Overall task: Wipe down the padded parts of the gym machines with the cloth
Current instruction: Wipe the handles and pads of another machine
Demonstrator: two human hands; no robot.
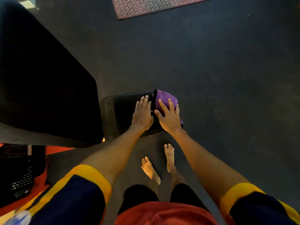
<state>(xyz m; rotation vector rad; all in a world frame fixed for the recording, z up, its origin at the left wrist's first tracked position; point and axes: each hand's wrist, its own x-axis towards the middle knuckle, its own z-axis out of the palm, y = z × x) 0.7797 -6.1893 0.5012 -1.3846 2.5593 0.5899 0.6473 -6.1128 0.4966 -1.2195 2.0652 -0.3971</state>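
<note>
The right grip point(168, 116) covers much of the purple cloth point(164, 97); both hide one end of the seat pad point(123, 109) beneath them.

You will find the purple cloth point(164, 98) bunched on the right end of the small black seat pad point(123, 109), pressed under your right hand point(169, 116). The seat pad is rectangular with rounded corners and lies flat. A larger black pad point(48, 95) rises at an angle just to your left.
</note>
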